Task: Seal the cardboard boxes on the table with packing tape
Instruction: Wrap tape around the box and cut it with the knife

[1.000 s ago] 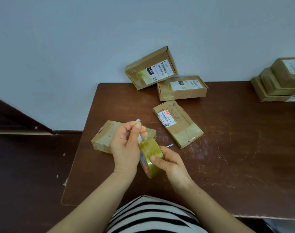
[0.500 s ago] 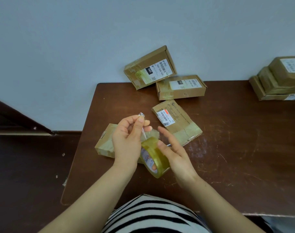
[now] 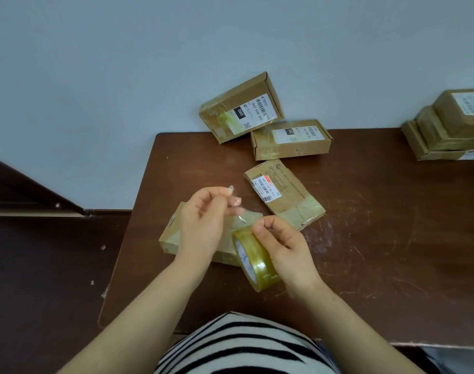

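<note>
Packing tape roll (image 3: 254,259) held just above the near-left part of the surface (image 3: 378,238), gripped by the right hand (image 3: 281,245) with thumb and curled fingers (image 3: 269,225) closed round its rim. Left hand (image 3: 203,225) raised beside it, fingers (image 3: 231,197) pinching the free end of the clear tape strip (image 3: 245,215), a short length stretched from the roll. Directly beneath both hands, nearest box (image 3: 173,236) flat on the surface, partly hidden, some glossy tape visible on its top. Whether its seams were fully closed: impossible to tell.

Judged progress: somewhere in the middle. Strip peeled but not yet laid or cut. Further right, labelled flat box (image 3: 284,193) lying diagonally, shiny tape across its near end. Behind it, tilted box (image 3: 241,109) leaning against the wall (image 3: 122,76), and low box (image 3: 291,139) just beside it at the surface's back edge, both showing tape over their labels and seams. Far right, stack of boxes (image 3: 446,125) at the frame edge, apparently taped too. Likely left to do: the box under the hands, perhaps others; no cutter clearly seen.

Surface: dark brown wood, scuffed and scratched pale on the right half, pushed against a plain pale blue-grey wall. On the left, dark floor (image 3: 41,265) with a few small scraps, and a dark skirting. Striped black-and-white top (image 3: 238,346) at the bottom edge.
</note>
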A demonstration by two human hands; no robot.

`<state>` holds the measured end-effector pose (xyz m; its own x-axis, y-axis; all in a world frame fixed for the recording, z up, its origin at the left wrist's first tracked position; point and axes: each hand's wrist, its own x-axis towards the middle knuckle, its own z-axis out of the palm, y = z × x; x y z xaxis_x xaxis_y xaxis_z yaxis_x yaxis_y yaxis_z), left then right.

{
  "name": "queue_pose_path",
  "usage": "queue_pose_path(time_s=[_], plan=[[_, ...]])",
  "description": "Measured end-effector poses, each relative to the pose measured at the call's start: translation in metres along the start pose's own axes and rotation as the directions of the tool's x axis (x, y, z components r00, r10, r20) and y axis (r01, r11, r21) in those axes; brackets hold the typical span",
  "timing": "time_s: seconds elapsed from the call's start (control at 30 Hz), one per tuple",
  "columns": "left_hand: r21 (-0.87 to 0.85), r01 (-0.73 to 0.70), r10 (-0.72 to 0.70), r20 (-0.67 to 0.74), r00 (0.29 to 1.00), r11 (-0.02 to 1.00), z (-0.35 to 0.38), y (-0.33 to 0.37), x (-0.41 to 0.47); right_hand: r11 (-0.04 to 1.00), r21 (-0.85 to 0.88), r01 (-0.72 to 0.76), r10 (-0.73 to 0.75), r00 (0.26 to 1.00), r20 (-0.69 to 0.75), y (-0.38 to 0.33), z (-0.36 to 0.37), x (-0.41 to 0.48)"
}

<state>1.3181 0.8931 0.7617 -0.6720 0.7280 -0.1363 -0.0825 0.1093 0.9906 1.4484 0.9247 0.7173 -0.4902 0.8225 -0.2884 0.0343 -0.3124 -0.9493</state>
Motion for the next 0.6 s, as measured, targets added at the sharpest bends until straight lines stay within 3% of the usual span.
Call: queue_pose_path(time_s=[0.13,0.2,0.23,0.33,0.43,0.53,0.6], plan=[[0.424,-0.104,0.048,0.141,0.989,0.899,-0.022,-0.003,0.016,0.999,-0.03,0.043,-0.045,0.996,-0.074,-0.006,-0.005,-0.001],[0.521,-0.129,0.004,0.233,0.972,0.844,-0.037,-0.003,0.022,0.999,-0.032,0.042,-0.045,0.995,-0.085,-0.007,-0.01,-0.001],[0.551,-0.233,0.071,0.299,0.952,0.801,-0.042,-0.004,0.022,0.998,-0.041,0.039,-0.042,0.995,-0.087,-0.006,-0.013,-0.002],[0.514,-0.617,0.346,0.528,0.775,0.596,-0.041,-0.008,0.013,0.997,-0.07,0.02,-0.025,0.996,-0.081,-0.003,-0.017,-0.002],[0.47,-0.775,0.43,0.649,0.628,0.423,-0.03,-0.013,0.005,0.997,-0.079,-0.018,0.012,0.997,-0.073,-0.001,-0.014,-0.001],[0.42,-0.765,0.406,0.667,0.625,0.488,-0.025,-0.015,-0.003,0.994,-0.099,-0.035,0.028,0.997,-0.075,-0.001,-0.014,0.0],[0.424,-0.643,0.335,0.599,0.727,0.638,-0.02,-0.015,-0.009,0.993,-0.111,-0.029,0.021,0.997,-0.077,-0.001,-0.014,-0.001]])
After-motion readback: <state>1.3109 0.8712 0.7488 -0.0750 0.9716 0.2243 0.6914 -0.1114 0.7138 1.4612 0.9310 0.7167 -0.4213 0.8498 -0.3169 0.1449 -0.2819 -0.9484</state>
